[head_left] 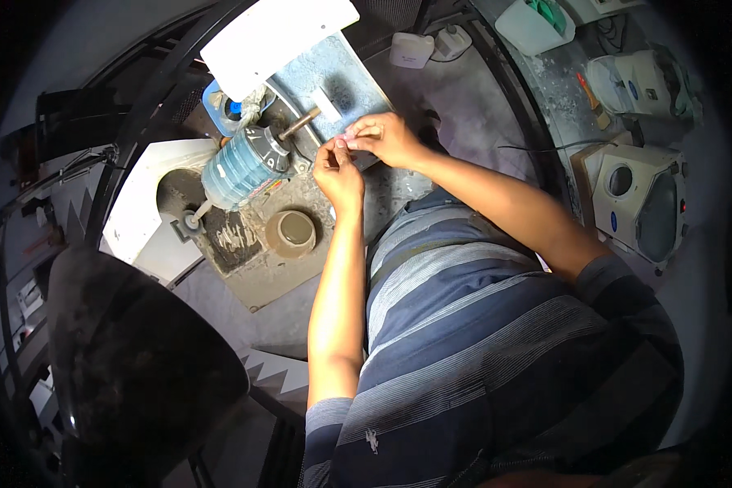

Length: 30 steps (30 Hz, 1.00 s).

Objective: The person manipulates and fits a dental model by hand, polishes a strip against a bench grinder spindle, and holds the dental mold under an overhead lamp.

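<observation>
My left hand (pixel 338 175) and my right hand (pixel 389 140) meet in front of me, with fingertips pinched together. Between them is a small pinkish piece (pixel 345 137), mostly covered by the fingers, so its kind is unclear. Just beyond the hands, a white wheel (pixel 327 106) sits on the metal shaft (pixel 299 124) of a blue bench motor (pixel 237 172). The wheel stands over a pale blue, dusty tray (pixel 368 79), partly beneath a white panel (pixel 278 42). Neither hand touches the wheel.
Near the motor, a round bowl (pixel 275 246) holds greyish matter on the dirty bench (pixel 248 291). A blue container (pixel 213 102) stands behind the motor. At left hangs a large dark lamp-like shade (pixel 138 366). To the right are a white boxy machine (pixel 626 199) and a black cable (pixel 545 149).
</observation>
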Tool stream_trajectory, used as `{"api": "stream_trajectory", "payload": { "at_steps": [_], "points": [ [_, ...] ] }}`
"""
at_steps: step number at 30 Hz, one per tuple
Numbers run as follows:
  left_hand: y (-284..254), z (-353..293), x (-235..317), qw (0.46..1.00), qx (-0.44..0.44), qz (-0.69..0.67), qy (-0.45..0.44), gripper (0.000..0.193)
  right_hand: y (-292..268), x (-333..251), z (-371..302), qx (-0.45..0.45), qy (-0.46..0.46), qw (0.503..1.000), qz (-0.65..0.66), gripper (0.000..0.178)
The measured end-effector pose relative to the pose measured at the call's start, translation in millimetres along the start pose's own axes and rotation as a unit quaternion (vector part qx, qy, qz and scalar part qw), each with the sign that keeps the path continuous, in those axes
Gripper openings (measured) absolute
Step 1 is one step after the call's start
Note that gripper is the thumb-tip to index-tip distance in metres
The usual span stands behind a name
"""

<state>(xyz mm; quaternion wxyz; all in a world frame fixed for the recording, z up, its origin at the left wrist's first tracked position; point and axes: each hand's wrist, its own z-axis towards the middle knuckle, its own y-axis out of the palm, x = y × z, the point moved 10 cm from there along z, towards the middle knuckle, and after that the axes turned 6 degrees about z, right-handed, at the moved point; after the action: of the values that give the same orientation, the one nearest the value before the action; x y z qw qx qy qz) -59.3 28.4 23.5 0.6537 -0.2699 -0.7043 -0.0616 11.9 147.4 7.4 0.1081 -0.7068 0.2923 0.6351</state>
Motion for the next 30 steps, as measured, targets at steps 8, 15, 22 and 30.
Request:
{"api": "stream_trajectory", "payload": {
  "at_steps": [8, 15, 22, 30],
  "points": [
    [17, 40, -31, 0.996, -0.006, -0.07, -0.06, 0.016, -13, 42, 33, 0.063, 0.107, 0.988, 0.094, 0.014],
    [20, 55, -56, 0.987, -0.022, -0.092, -0.128, 0.013, -12, 53, 34, 0.098, 0.171, 0.976, 0.088, 0.018],
    [22, 64, -63, 0.981, -0.032, -0.133, -0.138, 0.014, -8, 62, 32, 0.112, 0.174, 0.964, 0.164, 0.012],
    [19, 69, -68, 0.985, -0.021, -0.099, -0.143, 0.015, -6, 60, 27, 0.152, 0.205, 0.949, 0.188, 0.018]
  ]
}}
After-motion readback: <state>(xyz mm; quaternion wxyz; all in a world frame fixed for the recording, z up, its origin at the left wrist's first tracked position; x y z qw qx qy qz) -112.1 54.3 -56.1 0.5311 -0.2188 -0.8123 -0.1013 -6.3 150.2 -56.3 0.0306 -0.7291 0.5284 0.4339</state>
